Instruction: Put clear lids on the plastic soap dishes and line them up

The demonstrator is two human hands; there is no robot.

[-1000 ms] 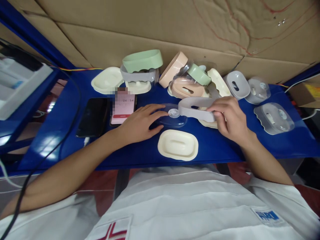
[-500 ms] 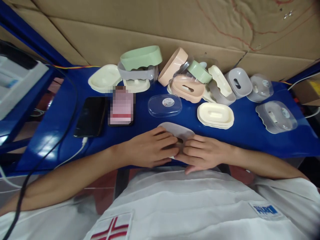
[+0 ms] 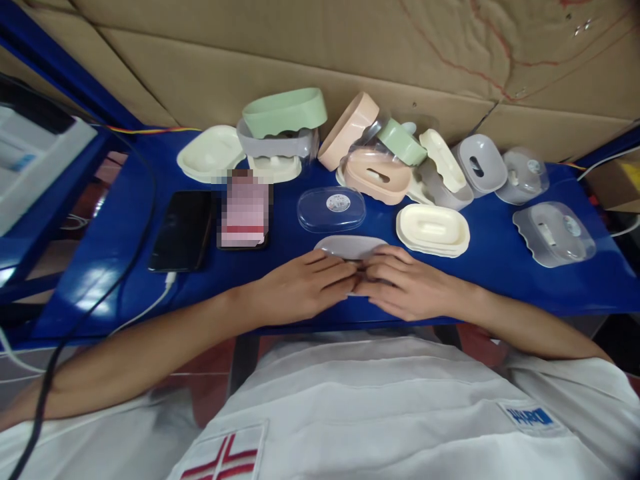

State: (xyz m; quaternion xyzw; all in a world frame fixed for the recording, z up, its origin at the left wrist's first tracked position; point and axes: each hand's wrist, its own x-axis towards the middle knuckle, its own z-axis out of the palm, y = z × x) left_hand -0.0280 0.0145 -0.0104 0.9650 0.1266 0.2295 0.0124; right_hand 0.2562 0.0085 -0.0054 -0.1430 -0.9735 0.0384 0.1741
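A grey oval plastic soap dish sits close to the table's front edge, tilted, mostly covered by my fingers. My left hand grips its left side, fingers curled over the top. On the other side my right hand grips it too, and the fingertips of both hands meet over the middle. What the fingertips press there is hidden. Just beyond the dish lies a clear lid with a round sticker. Right of the lid is a small stack of cream trays.
Across the back of the blue table lie a green ring-shaped shell, peach shells, a cream tray and several grey dishes. At left are a black phone on a white cable and a second phone.
Both hands have shifted slightly up and away from my body with the soap dish, which now tilts more. My right hand's fingers have curled in closer. The other things stay put.
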